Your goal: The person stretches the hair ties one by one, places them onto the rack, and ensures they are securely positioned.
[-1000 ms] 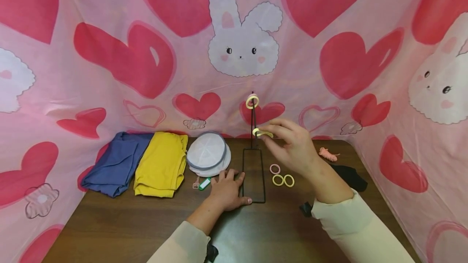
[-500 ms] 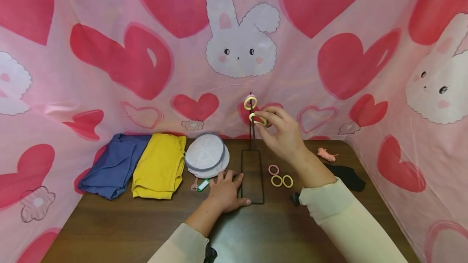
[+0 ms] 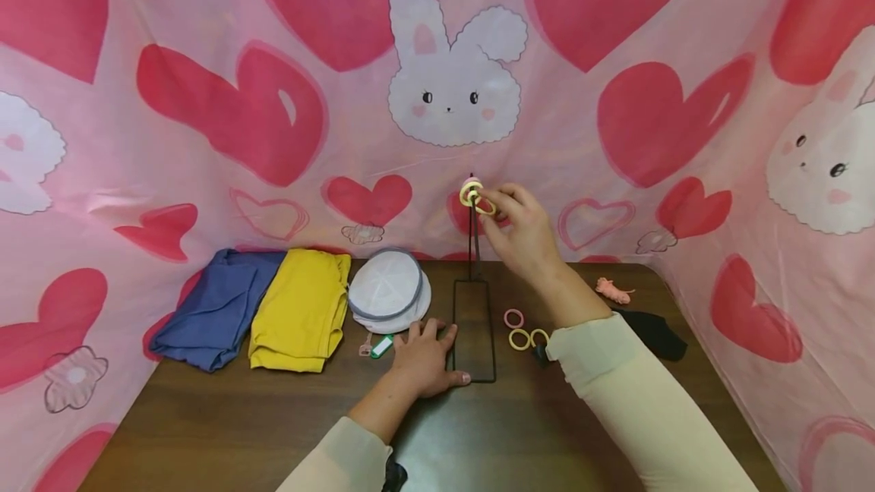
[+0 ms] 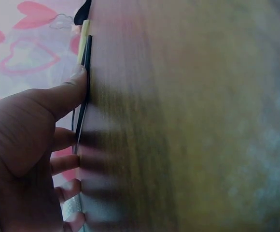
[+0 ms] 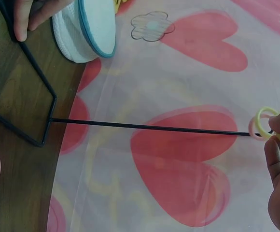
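A black wire stand point(image 3: 491, 332) has a flat rectangular base on the table and a tall thin post. Near its top hang a pink ring point(image 5: 252, 126) and a yellow ring point(image 5: 261, 114). My right hand point(image 3: 525, 234) pinches another yellow ring point(image 3: 487, 209) between thumb and fingers, right beside the hanging rings; whether it touches the stand's tip is hidden. My left hand point(image 3: 425, 363) lies with fingers spread at the base's left side, its thumb point(image 4: 77, 82) pressing on the near corner. A pink ring point(image 3: 513, 318) and two yellow rings point(image 3: 519, 339) lie right of the base.
To the left are folded blue cloth point(image 3: 215, 310), folded yellow cloth point(image 3: 299, 310) and a white round cap-like item point(image 3: 386, 285). A green tag point(image 3: 382, 346) sits near my left fingers. Peach yarn point(image 3: 614, 291) and black cloth point(image 3: 652, 332) lie at the right.
My right hand has risen along the post with the pinched yellow ring, from mid-height up to the hanging rings. My left hand has stayed on the base.
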The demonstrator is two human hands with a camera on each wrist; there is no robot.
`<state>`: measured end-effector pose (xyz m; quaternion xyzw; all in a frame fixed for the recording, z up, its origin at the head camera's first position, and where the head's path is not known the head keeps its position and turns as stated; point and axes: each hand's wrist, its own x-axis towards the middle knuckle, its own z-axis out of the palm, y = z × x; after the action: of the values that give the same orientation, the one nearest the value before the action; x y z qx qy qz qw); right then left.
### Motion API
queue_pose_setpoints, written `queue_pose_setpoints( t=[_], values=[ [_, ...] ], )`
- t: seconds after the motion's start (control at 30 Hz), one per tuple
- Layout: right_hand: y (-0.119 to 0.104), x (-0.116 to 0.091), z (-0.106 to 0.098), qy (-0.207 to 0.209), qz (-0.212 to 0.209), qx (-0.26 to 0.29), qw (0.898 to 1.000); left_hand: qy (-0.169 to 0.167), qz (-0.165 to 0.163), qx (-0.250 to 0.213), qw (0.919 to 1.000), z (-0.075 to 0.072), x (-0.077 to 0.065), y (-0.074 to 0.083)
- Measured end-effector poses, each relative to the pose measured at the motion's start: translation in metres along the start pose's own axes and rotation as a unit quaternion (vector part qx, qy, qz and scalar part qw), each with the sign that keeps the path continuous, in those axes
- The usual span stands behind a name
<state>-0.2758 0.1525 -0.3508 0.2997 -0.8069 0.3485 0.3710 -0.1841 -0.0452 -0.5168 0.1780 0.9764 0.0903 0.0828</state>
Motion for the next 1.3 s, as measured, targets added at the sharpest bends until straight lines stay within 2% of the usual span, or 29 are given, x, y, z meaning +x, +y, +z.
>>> queue_pose_setpoints(
  t=[0.23,0.43,0.63,0.93,1.07,1.2,1.3],
  values=[
    [0.006,0.007,0.008,0.006,0.016,0.007,1.000,0.010,0.005,-0.002,0.9999,0.005,0.000,0.000],
    [0.007,0.002,0.010,0.013,0.019,0.031,0.999,0.004,0.001,-0.003,1.0000,0.003,-0.001,0.000],
    [0.004,-0.014,0.002,0.007,0.021,0.036,0.999,0.004,0.001,-0.007,1.0000,0.001,-0.001,0.000],
    [0.004,-0.047,-0.012,-0.035,0.041,0.010,0.998,-0.001,-0.005,-0.004,1.0000,-0.001,-0.003,0.000],
    [0.007,-0.059,-0.017,-0.041,0.053,0.010,0.998,0.002,-0.003,-0.008,1.0000,0.003,-0.001,-0.001],
    [0.015,-0.070,-0.021,-0.045,0.043,0.007,0.998,0.001,-0.002,-0.005,1.0000,0.002,0.000,0.000],
    [0.020,-0.079,-0.023,-0.065,0.039,0.001,0.997,0.004,0.000,0.000,1.0000,0.001,-0.001,0.001]
  ],
)
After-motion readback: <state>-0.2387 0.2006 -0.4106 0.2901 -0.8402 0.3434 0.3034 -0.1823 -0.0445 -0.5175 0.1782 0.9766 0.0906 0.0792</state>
